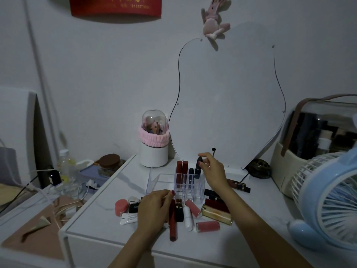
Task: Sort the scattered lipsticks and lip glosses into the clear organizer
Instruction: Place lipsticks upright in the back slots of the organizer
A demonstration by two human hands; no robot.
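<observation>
While the dark lipstick (198, 168) is standing upright over the right-hand slots of the clear organizer (185, 182), its long axis vertical and its lower end already dipping toward a cell, I am watching my right hand (213, 172) pinching its cap from the right, fingers closed on it. I judge the coming move to be a straight drop into that cell, beside the two red tubes (181, 172) and a dark one already standing there. My left hand (154, 209) is lying nearer the scattered pile in front of the organizer, fingers curled on a long red lip gloss (172, 221) that is pointing toward me; whether they are actually gripping it, I cannot tell.
</observation>
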